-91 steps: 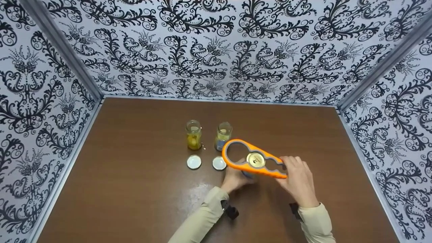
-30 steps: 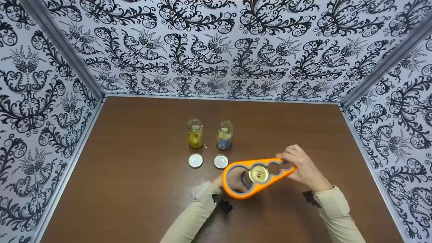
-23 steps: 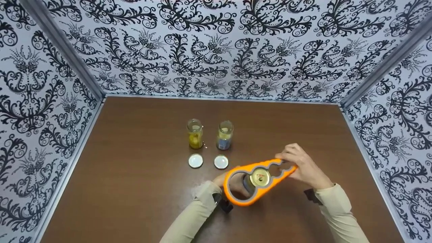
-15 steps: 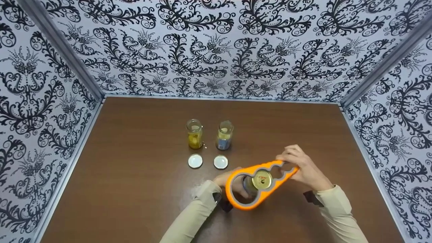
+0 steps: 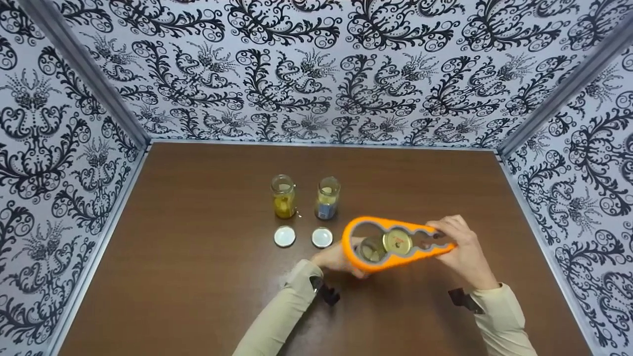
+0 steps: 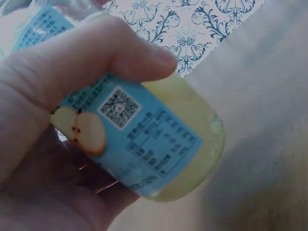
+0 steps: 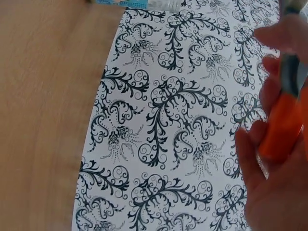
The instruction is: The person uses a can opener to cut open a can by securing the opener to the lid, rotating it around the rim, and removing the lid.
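My left hand [image 5: 336, 258] grips a glass jar [image 6: 180, 163] of pale yellow contents. Its blue label, with a QR code and a cut fruit picture, faces the left wrist camera. In the head view the jar's open mouth shows through the large loop of an orange jar opener [image 5: 348, 247]. My right hand [image 5: 465, 252] holds that opener by its handle end, fingers curled round the orange grip in the right wrist view. A gold lid [image 5: 397, 241] sits in the opener's smaller opening, just right of the jar's mouth. Part of my left hand is hidden behind the opener.
Two lidless glass jars stand further back on the brown table [image 5: 198, 207]: a left jar [image 5: 284, 200] with yellow contents and a right jar [image 5: 327, 200] with a blue label. Before each lies a white-sided lid, a left lid [image 5: 284, 237] and a right lid [image 5: 322, 238]. Patterned walls enclose the table.
The opener was turned downward around the gold lid, then swung up and right. The lid, earlier on the jar, is now off its mouth in the opener. Both hands shifted slightly.
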The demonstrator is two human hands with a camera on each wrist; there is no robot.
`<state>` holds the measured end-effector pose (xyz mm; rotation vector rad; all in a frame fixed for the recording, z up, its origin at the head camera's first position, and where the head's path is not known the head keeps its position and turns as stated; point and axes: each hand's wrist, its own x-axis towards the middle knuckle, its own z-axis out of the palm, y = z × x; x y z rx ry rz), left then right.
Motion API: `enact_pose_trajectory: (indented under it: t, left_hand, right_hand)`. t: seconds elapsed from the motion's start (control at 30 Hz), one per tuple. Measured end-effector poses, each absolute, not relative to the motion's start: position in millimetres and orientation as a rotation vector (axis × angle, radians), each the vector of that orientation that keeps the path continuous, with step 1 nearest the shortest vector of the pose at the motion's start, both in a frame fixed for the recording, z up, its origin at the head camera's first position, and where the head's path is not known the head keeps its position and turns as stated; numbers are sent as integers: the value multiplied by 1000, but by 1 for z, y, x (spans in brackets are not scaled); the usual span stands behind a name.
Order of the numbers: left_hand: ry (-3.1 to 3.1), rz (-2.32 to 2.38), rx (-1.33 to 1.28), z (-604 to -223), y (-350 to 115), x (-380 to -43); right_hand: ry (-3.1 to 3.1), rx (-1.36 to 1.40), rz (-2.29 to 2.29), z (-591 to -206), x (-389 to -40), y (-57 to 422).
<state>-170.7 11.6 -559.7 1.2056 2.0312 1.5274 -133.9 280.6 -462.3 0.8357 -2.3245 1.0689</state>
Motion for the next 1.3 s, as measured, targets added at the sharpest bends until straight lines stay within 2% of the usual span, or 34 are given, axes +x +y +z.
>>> enact_pose_trajectory:
  t: [0.33, 0.57, 0.93, 1.3]
  left_hand:
    - [2148, 1509, 867, -563, 11, -175]
    - [2172, 1508, 839, -567, 17, -185]
    - [2296, 1531, 733, -571, 28, -199]
    - [2395, 1426, 740, -574, 32, -216]
  right_hand:
    - [-2365, 456, 972, -490, -123, 292]
    - [-2452, 210, 871, -497, -117, 297]
    - [-2527, -11, 865, -503, -108, 304]
    - [-2550, -98, 921, -507, -105, 306]
